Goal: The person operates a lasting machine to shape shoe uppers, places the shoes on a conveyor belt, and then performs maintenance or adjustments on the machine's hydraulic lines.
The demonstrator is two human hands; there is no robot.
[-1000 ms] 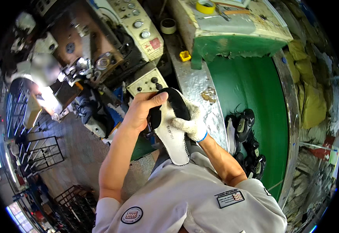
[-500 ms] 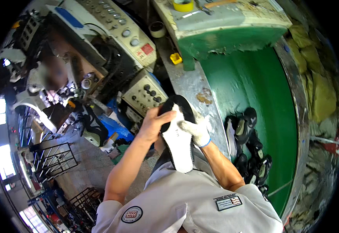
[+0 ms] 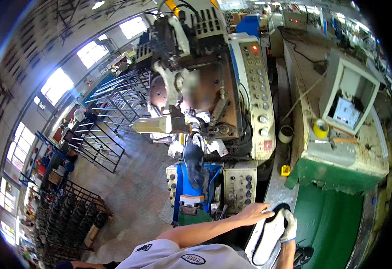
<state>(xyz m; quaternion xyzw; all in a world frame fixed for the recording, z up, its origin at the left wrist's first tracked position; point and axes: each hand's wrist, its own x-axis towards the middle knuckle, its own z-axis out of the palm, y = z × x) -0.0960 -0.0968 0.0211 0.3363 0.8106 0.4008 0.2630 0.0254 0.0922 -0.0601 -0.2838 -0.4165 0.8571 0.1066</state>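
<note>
A shoe upper (image 3: 263, 242) with a white underside and a black edge is held bottom-up in front of me, low in the picture and right of centre. My bare left hand (image 3: 253, 214) grips the black rim at its far end, thumb on the edge. On the opposite side my right hand (image 3: 289, 227), in a whitish work glove, has its fingers wrapped round the same end. The finger parts beneath the shoe are hidden. Ahead stands a large machine (image 3: 223, 89), with a dark shoe (image 3: 193, 162) set at its front above a blue part.
A knobbed control panel (image 3: 261, 98) runs down the machine's right side, and a smaller control box (image 3: 241, 188) sits below it. To the right is a green conveyor belt (image 3: 330, 224) with dark shoes (image 3: 302, 256) on it. Metal racks (image 3: 99, 148) stand at left.
My view has swung up and left, bringing the machine to the middle. The shoe upper and both hands now appear lower and farther right; both hands still hold it.
</note>
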